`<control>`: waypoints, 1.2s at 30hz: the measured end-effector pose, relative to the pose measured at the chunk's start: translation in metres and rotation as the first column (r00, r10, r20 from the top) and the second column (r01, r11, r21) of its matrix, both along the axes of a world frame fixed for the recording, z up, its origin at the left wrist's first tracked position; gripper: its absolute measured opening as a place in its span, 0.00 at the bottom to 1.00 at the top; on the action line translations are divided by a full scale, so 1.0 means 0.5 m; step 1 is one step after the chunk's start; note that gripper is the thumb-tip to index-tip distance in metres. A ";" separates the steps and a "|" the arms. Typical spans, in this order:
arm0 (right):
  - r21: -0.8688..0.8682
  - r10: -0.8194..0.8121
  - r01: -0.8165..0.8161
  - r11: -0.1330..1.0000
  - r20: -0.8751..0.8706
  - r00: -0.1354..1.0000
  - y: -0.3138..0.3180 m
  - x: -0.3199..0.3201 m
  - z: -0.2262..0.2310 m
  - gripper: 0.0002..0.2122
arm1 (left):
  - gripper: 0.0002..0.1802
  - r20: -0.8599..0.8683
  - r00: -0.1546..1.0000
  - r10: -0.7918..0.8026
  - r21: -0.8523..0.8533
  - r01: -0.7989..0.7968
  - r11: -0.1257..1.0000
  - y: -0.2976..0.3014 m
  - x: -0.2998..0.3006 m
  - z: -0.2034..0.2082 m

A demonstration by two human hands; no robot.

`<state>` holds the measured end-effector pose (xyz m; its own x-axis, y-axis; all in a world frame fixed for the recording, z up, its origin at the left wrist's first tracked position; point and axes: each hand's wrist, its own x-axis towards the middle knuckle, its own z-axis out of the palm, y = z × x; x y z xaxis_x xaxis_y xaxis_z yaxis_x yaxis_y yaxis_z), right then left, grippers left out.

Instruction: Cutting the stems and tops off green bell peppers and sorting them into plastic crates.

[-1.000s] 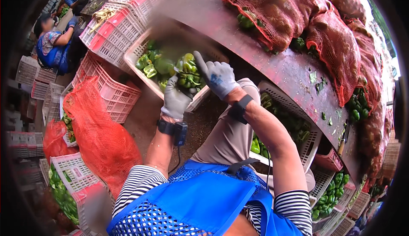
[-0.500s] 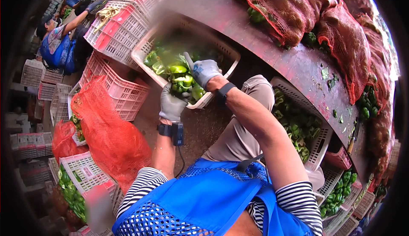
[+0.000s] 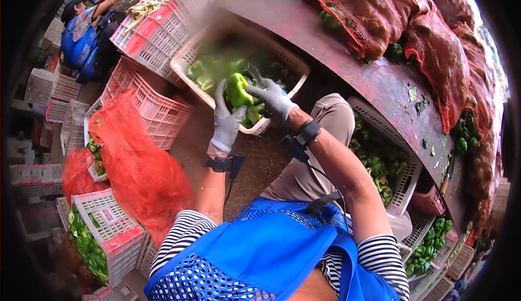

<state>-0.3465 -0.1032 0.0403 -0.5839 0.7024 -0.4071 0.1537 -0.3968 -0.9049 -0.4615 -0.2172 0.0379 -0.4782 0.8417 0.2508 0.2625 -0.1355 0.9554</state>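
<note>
A bright green bell pepper (image 3: 237, 90) is between my two hands, over the near side of a pale plastic crate (image 3: 302, 83). My left hand (image 3: 226, 123), in a grey glove, is closed along its left side with the thumb below. My right hand (image 3: 275, 99), also gloved, presses its fingers on the pepper's right side; one finger points up, slightly blurred. Something dark under the right palm is too shaded to make out. More green peppers (image 3: 206, 75) lie in the crate, its far part smeared by a blur. Both wrists wear black straps with small boxes.
At left stand stacked pink-and-white crates (image 3: 154, 35) and a red mesh sack (image 3: 138, 162). A metal table (image 3: 347, 56) with filled mesh sacks (image 3: 374, 13) runs along the right. A crate of cut peppers (image 3: 410, 184) sits beside my knee. Another person (image 3: 81, 43) works at upper left.
A whole-looking pepper is now between my hands, where cut or opened green pieces were before. The right hand has turned and come down to its side; the left has shifted slightly right.
</note>
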 end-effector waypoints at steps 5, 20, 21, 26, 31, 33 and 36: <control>0.167 -0.078 0.085 0.982 -0.047 0.996 -0.010 0.019 -0.033 0.19 | 0.46 -0.060 0.989 -0.136 0.025 0.137 0.990 0.014 0.074 0.014; 0.590 -0.113 0.097 0.801 -0.010 0.994 -0.056 0.081 0.045 0.21 | 0.27 0.399 0.916 -0.052 0.304 -0.078 0.949 0.038 0.132 0.049; 0.604 -0.145 0.116 0.788 -0.001 0.989 -0.053 0.103 0.058 0.21 | 0.27 0.407 0.909 -0.088 0.319 -0.051 0.947 0.037 0.139 0.036; 0.762 0.099 -0.264 0.591 0.256 0.962 -0.055 0.186 0.063 0.34 | 0.26 0.637 0.771 -0.021 -0.069 0.083 0.994 0.016 0.147 -0.048; 0.742 0.315 -0.092 0.664 -0.166 0.934 -0.073 0.154 0.091 0.40 | 0.26 0.384 0.921 0.063 -0.161 0.000 0.987 0.054 0.187 0.010; 0.684 0.222 0.068 0.727 -0.327 0.919 -0.042 0.213 0.038 0.26 | 0.26 0.352 0.936 -0.011 -0.162 0.072 0.984 0.074 0.249 0.042; 0.800 -0.210 0.075 0.596 0.065 0.976 -0.138 0.428 0.296 0.40 | 0.26 0.359 0.928 -0.101 -0.162 0.168 0.972 0.110 0.293 0.038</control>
